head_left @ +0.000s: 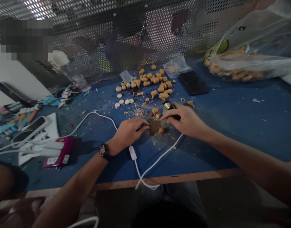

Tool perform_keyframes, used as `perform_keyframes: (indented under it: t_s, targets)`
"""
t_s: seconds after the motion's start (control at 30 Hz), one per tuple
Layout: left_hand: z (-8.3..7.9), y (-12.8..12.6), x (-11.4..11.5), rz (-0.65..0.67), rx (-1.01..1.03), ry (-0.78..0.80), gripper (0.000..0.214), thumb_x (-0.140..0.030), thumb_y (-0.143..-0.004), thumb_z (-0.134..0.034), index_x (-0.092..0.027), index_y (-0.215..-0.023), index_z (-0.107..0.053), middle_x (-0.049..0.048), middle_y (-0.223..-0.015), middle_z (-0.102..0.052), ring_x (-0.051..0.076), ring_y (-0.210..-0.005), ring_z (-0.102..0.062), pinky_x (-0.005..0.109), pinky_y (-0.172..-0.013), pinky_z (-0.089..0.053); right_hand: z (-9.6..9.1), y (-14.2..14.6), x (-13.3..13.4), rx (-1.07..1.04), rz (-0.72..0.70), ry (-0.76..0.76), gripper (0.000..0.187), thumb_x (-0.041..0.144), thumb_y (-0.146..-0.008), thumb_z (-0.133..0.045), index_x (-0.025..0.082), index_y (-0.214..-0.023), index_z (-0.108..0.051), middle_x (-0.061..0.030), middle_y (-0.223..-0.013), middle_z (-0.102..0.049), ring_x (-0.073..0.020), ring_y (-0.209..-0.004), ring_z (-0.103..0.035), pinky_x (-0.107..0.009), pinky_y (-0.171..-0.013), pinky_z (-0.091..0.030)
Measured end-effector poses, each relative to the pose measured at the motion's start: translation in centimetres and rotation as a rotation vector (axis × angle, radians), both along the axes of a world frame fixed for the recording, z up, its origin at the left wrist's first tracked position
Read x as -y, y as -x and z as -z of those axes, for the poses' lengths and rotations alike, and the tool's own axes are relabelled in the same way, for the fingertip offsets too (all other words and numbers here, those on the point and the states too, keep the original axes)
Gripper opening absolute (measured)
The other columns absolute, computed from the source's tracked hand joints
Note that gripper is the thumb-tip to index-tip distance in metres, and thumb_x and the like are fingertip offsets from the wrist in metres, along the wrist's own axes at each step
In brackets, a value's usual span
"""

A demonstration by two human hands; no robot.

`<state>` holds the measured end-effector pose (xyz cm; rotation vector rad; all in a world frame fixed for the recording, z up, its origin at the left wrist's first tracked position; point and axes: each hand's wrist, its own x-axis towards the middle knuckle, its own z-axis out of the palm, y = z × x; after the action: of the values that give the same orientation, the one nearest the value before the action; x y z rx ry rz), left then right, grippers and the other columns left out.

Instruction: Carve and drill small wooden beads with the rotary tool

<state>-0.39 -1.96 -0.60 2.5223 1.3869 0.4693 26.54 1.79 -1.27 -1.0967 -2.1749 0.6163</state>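
My left hand (128, 133), with a watch on its wrist, hovers low over a worn brown patch (155, 126) of the table. Its thumb and fingertips come close together; anything between them is too small to make out. My right hand (187, 118) is closed round a short black tool (171, 110) with a shiny round end. A white cable (163, 154) runs from below this hand toward the table's front edge. Between the hands lie a tan gourd-shaped piece (155, 111) and another small tan piece (161, 129). Pale shavings (139, 112) are scattered just beyond.
Many tan gourd-shaped pieces (156, 79) and several white discs (121, 101) lie farther back. A black phone (193, 83) sits beside a small clear bag (176, 67). A large plastic bag (242, 65) stands right. At left are a magenta packet (62, 153) and a tilted bottle (75, 76).
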Motion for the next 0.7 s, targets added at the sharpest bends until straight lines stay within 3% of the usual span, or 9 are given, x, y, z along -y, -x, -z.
perform_keyframes:
  t_s: [0.1, 0.2, 0.47, 0.7]
  targets:
    - [-0.2, 0.2, 0.1, -0.053, -0.030, -0.023, 0.026, -0.040, -0.103, -0.061, -0.021, -0.119, -0.071, 0.0053, -0.112, -0.079, 0.017, -0.086, -0.072, 0.028, -0.078, -0.054, 0.5, -0.3, -0.3, 0.178, 0.029, -0.131, 0.037, 0.016, -0.097, -0.049, 0.024, -0.100, -0.084, -0.0107, -0.094, -0.058, -0.0195, -0.072, -0.053, -0.033, -0.063, -0.038]
    - [-0.4, 0.7, 0.1, -0.062, -0.059, -0.046, 0.026, -0.041, -0.104, -0.060, -0.021, -0.115, -0.073, 0.0055, -0.108, -0.079, 0.018, -0.086, -0.072, 0.028, -0.077, -0.053, 0.7, -0.4, -0.5, 0.259, 0.004, -0.158, 0.036, 0.013, -0.097, -0.047, 0.023, -0.101, -0.081, -0.0120, -0.104, -0.057, -0.0208, -0.078, -0.055, -0.034, -0.067, -0.040]
    - [-0.1, 1.4, 0.2, -0.065, -0.027, -0.066, 0.027, -0.039, -0.105, -0.058, -0.023, -0.116, -0.076, 0.0039, -0.098, -0.077, 0.017, -0.082, -0.069, 0.029, -0.076, -0.051, 0.9, -0.5, -0.8, 0.265, -0.048, -0.170, 0.022, 0.012, -0.099, -0.045, 0.023, -0.092, -0.064, -0.0112, -0.107, -0.062, -0.0284, -0.102, -0.059, -0.043, -0.089, -0.048]
    - [-0.2, 0.6, 0.3, -0.074, 0.005, -0.028, 0.020, -0.032, -0.103, -0.058, -0.021, -0.107, -0.075, 0.0033, -0.094, -0.076, 0.016, -0.079, -0.067, 0.029, -0.073, -0.049, 0.5, -0.5, -0.8, 0.207, -0.019, -0.199, 0.012, 0.014, -0.095, -0.050, 0.023, -0.099, -0.058, -0.0133, -0.112, -0.066, -0.0313, -0.107, -0.062, -0.049, -0.095, -0.049]
